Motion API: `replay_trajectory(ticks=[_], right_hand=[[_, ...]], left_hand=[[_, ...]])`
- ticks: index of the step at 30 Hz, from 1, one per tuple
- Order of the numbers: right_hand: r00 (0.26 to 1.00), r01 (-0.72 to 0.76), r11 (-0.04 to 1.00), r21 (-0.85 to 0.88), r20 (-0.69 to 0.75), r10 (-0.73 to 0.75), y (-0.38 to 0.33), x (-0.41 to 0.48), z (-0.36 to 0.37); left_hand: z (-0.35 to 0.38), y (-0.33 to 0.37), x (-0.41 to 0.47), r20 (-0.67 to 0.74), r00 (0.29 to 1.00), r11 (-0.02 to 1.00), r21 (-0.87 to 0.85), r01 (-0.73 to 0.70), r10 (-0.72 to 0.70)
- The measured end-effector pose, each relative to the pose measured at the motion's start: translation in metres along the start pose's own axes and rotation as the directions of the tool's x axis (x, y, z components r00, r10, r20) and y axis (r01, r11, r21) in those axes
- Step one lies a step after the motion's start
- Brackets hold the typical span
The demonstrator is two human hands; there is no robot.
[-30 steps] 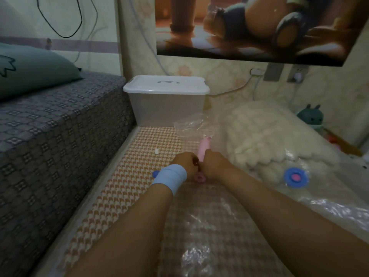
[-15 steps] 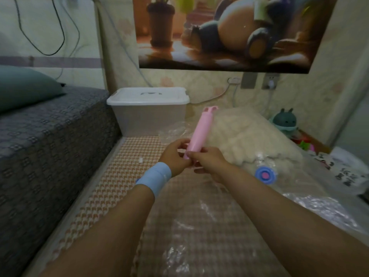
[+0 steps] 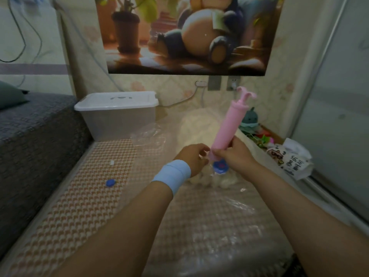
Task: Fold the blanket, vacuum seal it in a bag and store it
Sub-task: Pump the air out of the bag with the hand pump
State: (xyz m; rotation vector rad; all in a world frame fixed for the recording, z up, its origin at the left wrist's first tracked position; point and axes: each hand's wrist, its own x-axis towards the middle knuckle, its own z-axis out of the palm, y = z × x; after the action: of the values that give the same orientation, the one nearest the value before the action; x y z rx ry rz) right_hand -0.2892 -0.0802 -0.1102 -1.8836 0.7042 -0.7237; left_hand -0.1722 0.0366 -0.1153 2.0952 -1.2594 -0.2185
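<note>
**Pump** (image 3: 227,128), pink: one. My right hand (image 3: 238,156) grips its lower end, fingers (image 3: 232,142) and thumb curled round the barrel. It tilts up and to the right, handle at the top, base just above the valve (image 3: 219,166).

**Left hand** (image 3: 192,158): fingers bent, tips close to the pump's base. I cannot tell whether they pinch it or only come near. One pale blue wristband (image 3: 172,174) on that wrist.

**Blanket** (image 3: 199,124), white and fluffy: one, inside the bag (image 3: 209,216), beyond and beneath my hands.

**Bag**, clear plastic: one, spread toward me over the mat (image 3: 89,186).

**Valve**, round, blue with a pink centre: one, on the bag.

**Cap** (image 3: 110,182), blue: one, loose on the mat left of my left forearm, apart from the bag.

**Small white piece** (image 3: 112,162): one, on the mat beyond the cap.

**Box** (image 3: 117,108), translucent, white lid on: one, against the wall between the bed (image 3: 36,136) and the blanket.

**Bed**, grey patterned cover: one, along the left.

**Poster** (image 3: 189,35): one, on the wall, showing a cartoon creature lying beside a potted plant. No writing legible.

**Plush** (image 3: 250,120), teal: one, by the wall right of the blanket.

**Packet** (image 3: 293,162), white, with dark printed characters and a cartoon face: one, at the right. The characters are too blurred to read.
</note>
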Motion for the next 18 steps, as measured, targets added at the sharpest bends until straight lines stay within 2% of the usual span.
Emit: replay_trajectory(ticks=[3,5,8,13,18], right_hand=[[0.999,-0.021,0.999,-0.044,0.028,0.022,0.015,-0.004,-0.017],[0.999,-0.015,0.998,-0.062,0.037,0.017,0.023,-0.004,-0.023],[0.999,-0.031,0.998,-0.049,-0.035,0.029,0.032,0.001,-0.03],[0.988,-0.157,0.981,0.119,0.032,0.154,0.04,0.003,-0.033],[0.977,-0.212,0.953,0.214,0.081,0.199,0.041,0.004,-0.027]], left_hand=[[0.026,0.007,0.004,0.088,0.995,0.991,0.129,0.032,-0.044],[0.04,0.008,0.009,0.138,0.989,0.959,0.283,0.018,-0.059],[0.054,0.007,0.013,0.152,0.987,0.885,0.464,-0.025,-0.052],[0.061,0.008,0.018,0.101,0.992,0.895,0.446,0.022,-0.075],[0.057,0.008,0.021,0.056,0.988,0.979,0.154,0.131,-0.142]])
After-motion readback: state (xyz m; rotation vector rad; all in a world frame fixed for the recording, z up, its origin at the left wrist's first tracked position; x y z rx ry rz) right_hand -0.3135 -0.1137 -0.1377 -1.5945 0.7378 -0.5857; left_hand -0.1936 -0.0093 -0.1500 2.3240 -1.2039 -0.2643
